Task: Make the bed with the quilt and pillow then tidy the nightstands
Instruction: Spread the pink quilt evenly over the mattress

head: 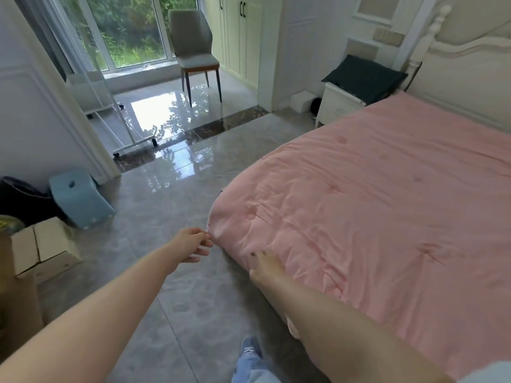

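1 pink quilt [387, 194] lies spread over the bed, covering it from the foot corner near the person up to the cream headboard [470, 64]. 2 hands work at that foot corner. The left hand [190, 244] pinches the very tip of the quilt corner between thumb and fingertips, the other fingers loosely curled below. The right hand [265, 265] lies on the quilt's edge just beside it, fingers pressed down into the fabric; whether they clutch a fold I cannot tell.

1 dark pillow [365, 78] sits on top of 1 white nightstand [340, 106] next to the headboard, off the bed. 1 small white box [301, 100] rests on the floor beside the nightstand.

1 grey chair [193, 51] stands before the window [119, 31], near the white wardrobe doors [237, 37]. 1 pale blue stool [80, 200] stands by the left wall, with 1 open cardboard box [44, 247] close to it. The floor [166, 211] is glossy grey tile, reflecting the window light. 1 blue shoe [250, 348] shows below.
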Demonstrator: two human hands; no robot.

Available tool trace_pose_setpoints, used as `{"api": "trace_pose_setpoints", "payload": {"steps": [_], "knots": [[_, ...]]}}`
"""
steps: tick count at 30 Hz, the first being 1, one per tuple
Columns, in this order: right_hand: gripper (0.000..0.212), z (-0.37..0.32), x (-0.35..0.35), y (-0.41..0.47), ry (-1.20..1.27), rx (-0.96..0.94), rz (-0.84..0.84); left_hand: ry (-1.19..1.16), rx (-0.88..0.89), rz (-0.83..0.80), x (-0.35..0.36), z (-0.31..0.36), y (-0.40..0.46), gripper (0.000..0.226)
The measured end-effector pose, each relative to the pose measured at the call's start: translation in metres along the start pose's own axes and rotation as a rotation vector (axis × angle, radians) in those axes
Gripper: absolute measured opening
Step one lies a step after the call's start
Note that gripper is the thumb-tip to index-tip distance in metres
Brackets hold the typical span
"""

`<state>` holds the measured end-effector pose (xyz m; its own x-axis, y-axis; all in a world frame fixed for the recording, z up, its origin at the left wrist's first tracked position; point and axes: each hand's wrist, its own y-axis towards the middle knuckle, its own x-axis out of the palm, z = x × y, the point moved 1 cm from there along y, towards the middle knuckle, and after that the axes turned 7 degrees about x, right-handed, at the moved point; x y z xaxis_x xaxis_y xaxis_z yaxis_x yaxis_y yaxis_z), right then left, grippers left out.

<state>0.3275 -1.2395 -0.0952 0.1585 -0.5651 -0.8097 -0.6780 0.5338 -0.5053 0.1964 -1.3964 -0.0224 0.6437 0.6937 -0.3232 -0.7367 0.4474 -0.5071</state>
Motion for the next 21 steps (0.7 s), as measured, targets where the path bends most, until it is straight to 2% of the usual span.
{"api": "trace_pose_setpoints", "payload": {"steps": [9, 16, 21], "knots": [[0.055, -0.048, -0.037, 0.106, -0.059, 0.060, -0.063, -0.115, -0.124, -0.034, -0.038, 0.012, 0.082, 0.017], [0.054, -0.123, -0.038, 0.167, -0.064, 0.108, -0.089, -0.093, -0.180, -0.024, -0.112, 0.012, 0.163, 0.016], [0.056, -0.185, -0.036, 0.201, -0.004, 0.209, -0.070, -0.002, -0.158, -0.118, -0.179, 0.025, 0.227, 0.020]]}}
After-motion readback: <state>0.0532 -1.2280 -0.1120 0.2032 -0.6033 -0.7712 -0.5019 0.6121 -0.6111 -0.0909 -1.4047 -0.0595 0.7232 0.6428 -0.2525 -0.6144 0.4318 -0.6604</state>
